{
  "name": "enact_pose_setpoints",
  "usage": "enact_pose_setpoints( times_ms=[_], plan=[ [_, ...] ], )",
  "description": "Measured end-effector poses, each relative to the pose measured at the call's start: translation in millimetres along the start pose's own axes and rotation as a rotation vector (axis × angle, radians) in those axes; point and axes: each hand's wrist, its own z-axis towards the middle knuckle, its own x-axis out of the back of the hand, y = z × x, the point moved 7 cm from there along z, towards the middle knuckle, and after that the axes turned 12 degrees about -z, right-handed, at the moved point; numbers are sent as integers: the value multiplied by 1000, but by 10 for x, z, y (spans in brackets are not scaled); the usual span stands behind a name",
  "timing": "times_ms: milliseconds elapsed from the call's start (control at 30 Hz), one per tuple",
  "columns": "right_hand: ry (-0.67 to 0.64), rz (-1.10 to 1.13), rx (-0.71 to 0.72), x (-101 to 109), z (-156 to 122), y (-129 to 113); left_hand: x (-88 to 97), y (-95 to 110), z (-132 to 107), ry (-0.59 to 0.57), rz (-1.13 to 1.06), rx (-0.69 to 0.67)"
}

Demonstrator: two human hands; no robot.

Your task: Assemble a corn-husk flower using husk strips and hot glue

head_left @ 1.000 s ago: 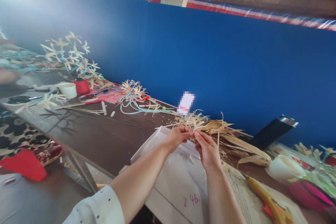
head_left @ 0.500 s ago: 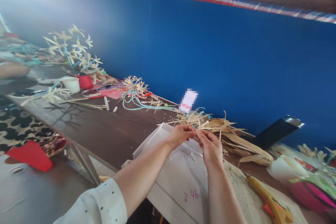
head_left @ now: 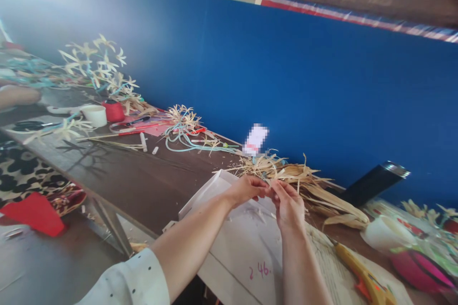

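The straw strip (head_left: 271,186), pinched between the closed fingertips of the left hand (head_left: 246,189) and right hand (head_left: 289,205) above the white board (head_left: 246,252) beside the husk pile (head_left: 317,186), could be snapped if tugged too hard.

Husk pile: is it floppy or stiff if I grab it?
Probably light and floppy: the husk pile is thin, curled, papery strips, like the husk strip pinched by left hand and right hand. Loose ends may scatter or snap.

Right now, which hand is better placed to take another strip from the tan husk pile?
Probably right: the right hand sits beside the tan husk pile; the left hand is farther, over the white tray. Both pinch a thin straw strip.
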Motion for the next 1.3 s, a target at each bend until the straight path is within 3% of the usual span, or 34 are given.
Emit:
enact_pose_setpoints(
  times_ms=[433,633,867,1000,1067,1300],
  plan=[
    [60,46,30,61,22,-11,16,-36,6,-18,121,31],
    [169,114,69,127,17,-98,75,-46,21,33,225,42],
    [155,73,68,121,29,-54,144,21,21,105,392,-52],
    [110,-10,82,80,29,-30,140,143,9,123,449,-207],
    [99,-33,79,67,25,-21,133,153,7,109,389,-212],
    [93,-76,68,66,26,2,65,5,-1,43,82,14]
  ],
)
